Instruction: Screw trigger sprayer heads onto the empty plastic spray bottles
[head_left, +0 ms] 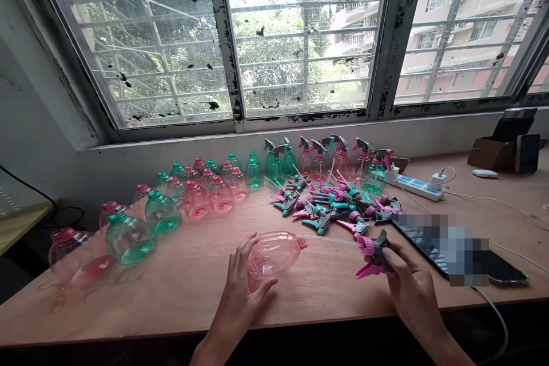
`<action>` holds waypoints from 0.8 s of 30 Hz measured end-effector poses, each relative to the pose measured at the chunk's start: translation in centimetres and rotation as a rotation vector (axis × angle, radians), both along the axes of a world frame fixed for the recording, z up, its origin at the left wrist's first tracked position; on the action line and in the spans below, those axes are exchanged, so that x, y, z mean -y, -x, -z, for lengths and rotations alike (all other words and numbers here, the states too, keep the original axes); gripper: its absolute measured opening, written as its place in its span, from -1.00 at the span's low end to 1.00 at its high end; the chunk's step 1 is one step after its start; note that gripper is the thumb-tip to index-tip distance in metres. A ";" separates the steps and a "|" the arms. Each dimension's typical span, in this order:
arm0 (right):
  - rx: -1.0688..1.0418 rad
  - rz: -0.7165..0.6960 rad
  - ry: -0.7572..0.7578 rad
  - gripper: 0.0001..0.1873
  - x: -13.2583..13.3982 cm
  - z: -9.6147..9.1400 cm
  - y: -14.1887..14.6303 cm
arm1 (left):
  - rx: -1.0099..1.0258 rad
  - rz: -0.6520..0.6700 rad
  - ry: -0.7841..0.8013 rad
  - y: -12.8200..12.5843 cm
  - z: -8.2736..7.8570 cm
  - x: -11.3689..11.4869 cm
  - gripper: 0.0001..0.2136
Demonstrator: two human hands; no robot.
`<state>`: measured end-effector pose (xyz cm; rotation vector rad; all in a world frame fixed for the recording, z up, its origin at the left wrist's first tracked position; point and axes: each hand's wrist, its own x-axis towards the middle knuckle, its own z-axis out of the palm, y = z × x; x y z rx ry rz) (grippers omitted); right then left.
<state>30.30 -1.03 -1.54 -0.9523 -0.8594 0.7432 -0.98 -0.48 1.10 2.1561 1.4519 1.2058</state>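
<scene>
On the bench, pink and green bottles stand left of and behind the tipped pink bottle; piled sprayer tops lie behind it, rightward. The left hand curves around its base. Right of it, the right hand pinches a pink-and-grey spray head, its clear tube reaching the pink bottle's mouth.

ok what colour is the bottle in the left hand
See-through pink: the bottle in the left hand shows best in the head view.
</scene>
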 end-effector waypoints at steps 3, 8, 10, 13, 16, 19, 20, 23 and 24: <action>-0.178 -0.001 0.015 -0.82 -0.2 0.0 -0.6 | 0.003 -0.006 -0.002 0.0 0.1 -0.1 -0.34; -0.020 -0.109 0.096 -0.73 -0.5 0.2 -0.6 | -0.019 0.015 -0.017 0.0 -0.1 0.0 -0.35; 0.073 -0.202 0.143 -0.68 -0.4 0.0 0.0 | -0.044 0.049 -0.017 -0.1 -0.5 0.2 -0.37; 0.198 -0.371 0.210 -0.65 0.0 -0.7 1.3 | -0.079 0.140 -0.004 -0.3 -0.8 0.5 -0.37; 0.236 -0.470 0.200 -0.67 0.2 -1.5 2.6 | -0.105 0.181 0.026 -0.3 -0.6 0.6 -0.32; 0.140 -0.601 0.202 -0.68 0.1 -2.0 3.5 | -0.047 0.149 0.083 -0.2 0.0 0.7 -0.11; 0.109 -0.649 0.212 -0.67 0.0 -2.0 3.8 | -0.017 0.139 0.105 -0.2 0.2 0.7 -0.03; 0.091 -0.743 0.239 -0.59 -0.3 -1.8 4.1 | 0.028 0.136 0.175 -0.2 0.4 0.7 0.10; 0.105 -0.755 0.242 -0.58 -0.4 -1.7 4.1 | 0.027 0.147 0.202 -0.2 0.3 0.7 0.12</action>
